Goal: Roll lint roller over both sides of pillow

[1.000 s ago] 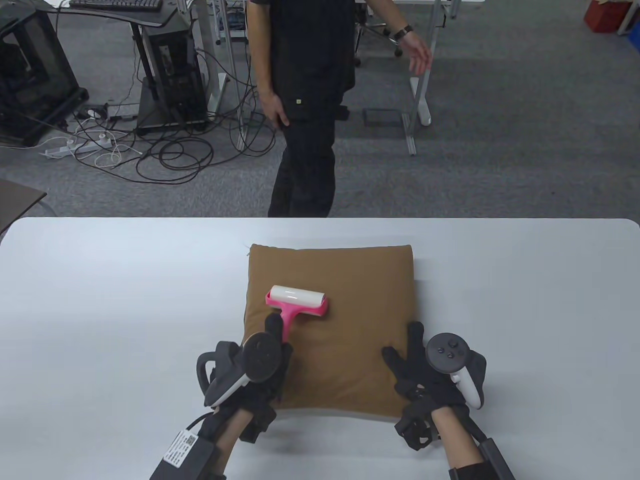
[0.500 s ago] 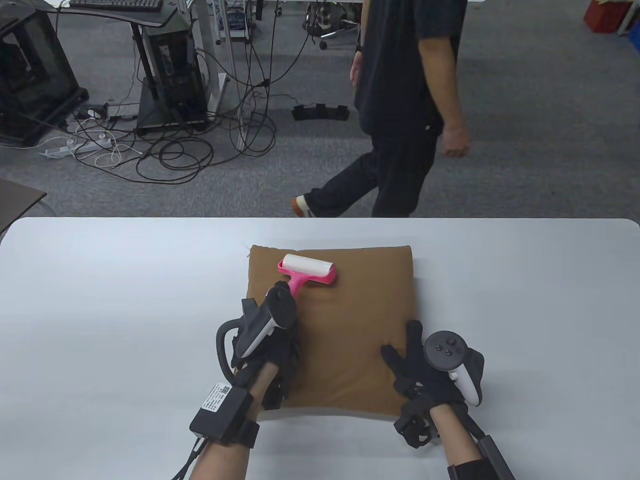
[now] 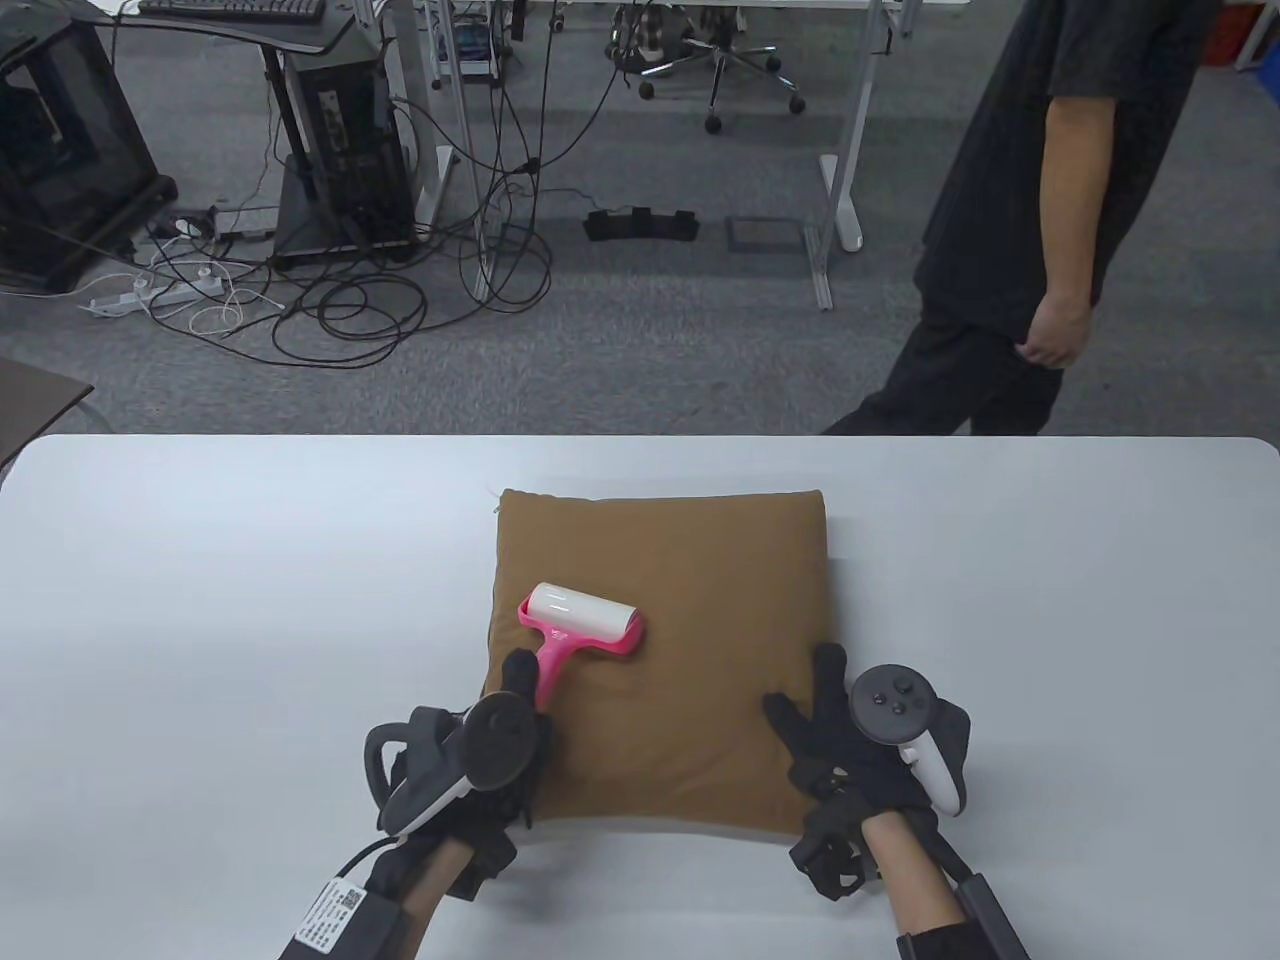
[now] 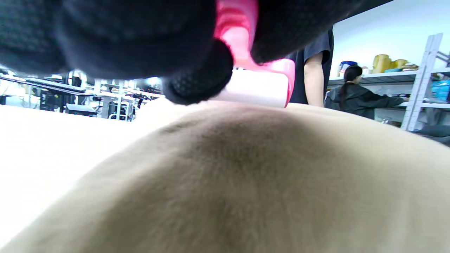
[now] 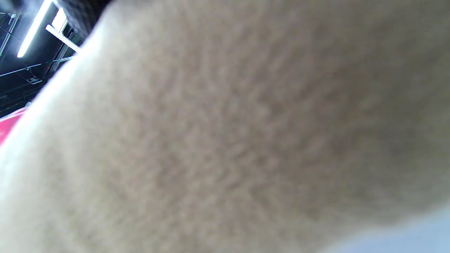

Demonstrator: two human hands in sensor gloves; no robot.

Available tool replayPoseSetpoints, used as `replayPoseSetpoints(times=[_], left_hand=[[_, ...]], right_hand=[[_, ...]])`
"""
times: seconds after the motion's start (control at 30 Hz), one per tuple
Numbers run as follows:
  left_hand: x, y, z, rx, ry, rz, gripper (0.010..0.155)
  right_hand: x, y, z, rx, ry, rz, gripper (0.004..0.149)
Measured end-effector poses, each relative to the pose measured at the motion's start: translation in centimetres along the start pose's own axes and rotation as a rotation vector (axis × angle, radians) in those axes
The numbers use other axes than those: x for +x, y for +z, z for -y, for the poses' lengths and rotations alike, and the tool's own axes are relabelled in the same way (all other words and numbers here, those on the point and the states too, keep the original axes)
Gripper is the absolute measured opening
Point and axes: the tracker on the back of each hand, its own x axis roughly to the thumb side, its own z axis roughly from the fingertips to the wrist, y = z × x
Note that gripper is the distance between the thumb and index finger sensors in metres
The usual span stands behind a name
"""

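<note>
A brown square pillow [image 3: 690,620] lies flat on the white table [image 3: 200,600]. My left hand [image 3: 510,710] grips the pink handle of a lint roller [image 3: 580,620], whose white roll rests on the pillow's left half. In the left wrist view the roller [image 4: 256,88] sits on the pillow [image 4: 246,175] just past my fingers [image 4: 197,80]. My right hand [image 3: 830,740] rests flat with spread fingers on the pillow's near right corner. The right wrist view is filled by the pillow's fabric [image 5: 246,133].
A person in dark clothes [image 3: 1040,250] stands beyond the table's far right edge. Desks, a computer tower [image 3: 345,150], cables and an office chair stand on the grey floor behind.
My left hand pushed the roller to the pillow's far edge, then pulled it back toward me on the left half. The right hand stayed put. The person walked from centre to right.
</note>
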Motion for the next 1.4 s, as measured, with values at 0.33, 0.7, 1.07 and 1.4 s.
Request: replayPoseSetpoints(times=[0.33,0.7,1.07,1.4], left_hand=[[-1.3,4.6,-1.9,0.064,-0.041,0.123,0.065],[-3.5,6.2,-4.5,0.105,0.086,0.116,0.062],[-0.9,2.4,-4.4,0.375,0.515,0.06,0.063],[3.5,1.0,1.7,0.155,0.729,0.213,0.064]], right_hand=[[-0.2,0.3,0.0,-0.002,0.022,-0.017,0.084],[0.4,1.0,0.1,-0.059,0.075,-0.031,0.084],[7.5,7.3,0.7,-0.356,0.168,0.372,0.077],[8.8,8.1,-3.0,-0.121,-0.171,0.418,0.051]])
